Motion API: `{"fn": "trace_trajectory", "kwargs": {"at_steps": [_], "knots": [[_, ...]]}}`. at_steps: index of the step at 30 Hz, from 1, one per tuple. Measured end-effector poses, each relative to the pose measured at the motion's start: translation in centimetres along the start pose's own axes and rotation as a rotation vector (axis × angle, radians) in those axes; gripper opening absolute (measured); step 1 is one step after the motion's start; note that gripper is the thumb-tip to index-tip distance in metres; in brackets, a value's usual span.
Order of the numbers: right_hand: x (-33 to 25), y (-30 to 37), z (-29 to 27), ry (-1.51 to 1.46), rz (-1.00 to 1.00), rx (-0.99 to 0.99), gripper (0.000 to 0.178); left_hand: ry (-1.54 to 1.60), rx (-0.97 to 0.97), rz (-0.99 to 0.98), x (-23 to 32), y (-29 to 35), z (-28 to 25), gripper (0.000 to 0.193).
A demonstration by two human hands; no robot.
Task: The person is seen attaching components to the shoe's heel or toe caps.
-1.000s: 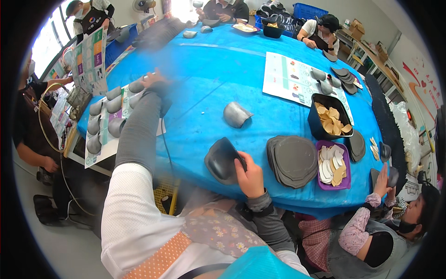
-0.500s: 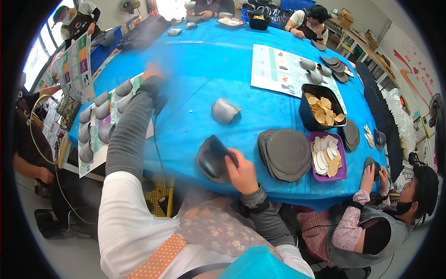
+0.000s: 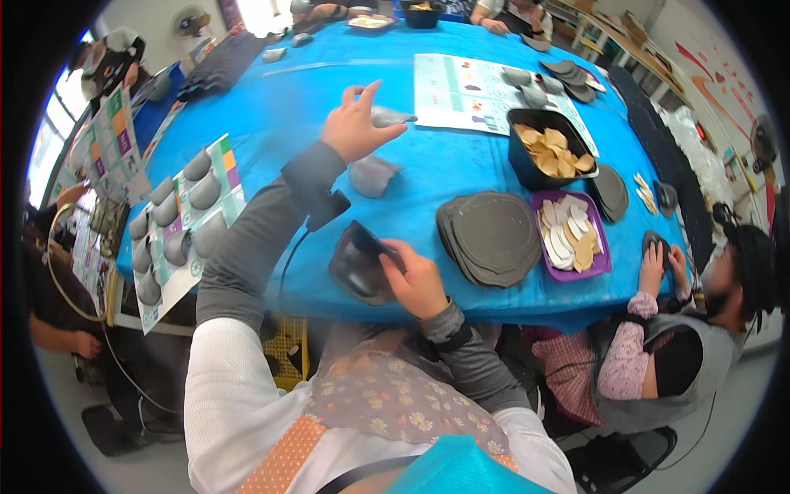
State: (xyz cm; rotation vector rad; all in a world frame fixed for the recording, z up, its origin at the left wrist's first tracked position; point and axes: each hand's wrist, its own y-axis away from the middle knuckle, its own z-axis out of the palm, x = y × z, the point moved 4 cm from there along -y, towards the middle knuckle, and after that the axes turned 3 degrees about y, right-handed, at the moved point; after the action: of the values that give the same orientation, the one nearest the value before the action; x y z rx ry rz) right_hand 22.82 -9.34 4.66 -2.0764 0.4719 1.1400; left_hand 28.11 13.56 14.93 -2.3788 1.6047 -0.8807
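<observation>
Currently gripping dark shell [image 3: 357, 263] in right hand [image 3: 415, 281] | with left hand [image 3: 356, 128] spread | likely light, springy; pinch rim

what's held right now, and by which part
The right hand holds a dark curved piece by its right edge; the left hand is open.

Blue-covered table [image 3: 448, 160] carries: loose curved grey piece [image 3: 374, 177], flat dark-grey stack [image 3: 491, 237], purple tray [image 3: 578, 275] and black bin [image 3: 536, 170] right of stack, left printed sheet [image 3: 164, 303], far printed sheet [image 3: 448, 89].
</observation>
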Motion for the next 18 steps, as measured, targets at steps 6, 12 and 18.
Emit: {"fn": "trace_trajectory", "kwargs": {"at_steps": [6, 12, 18], "knots": [[-0.3, 0.6, -0.9, -0.052, -0.113, -0.023, 0.021, 0.083, -0.071, 0.260, 6.8, 1.7, 1.1, 0.089], [-0.8, 0.5, 0.0, 0.036, -0.216, -0.102, 0.018, 0.101, -0.170, 0.220, 8.2, 2.3, 4.9, 0.084], [-1.0, 0.7, 0.2, 0.060, -0.228, -0.092, 0.019, -0.144, -0.336, 0.471, 9.1, 4.5, 7.6, 0.092]]}}
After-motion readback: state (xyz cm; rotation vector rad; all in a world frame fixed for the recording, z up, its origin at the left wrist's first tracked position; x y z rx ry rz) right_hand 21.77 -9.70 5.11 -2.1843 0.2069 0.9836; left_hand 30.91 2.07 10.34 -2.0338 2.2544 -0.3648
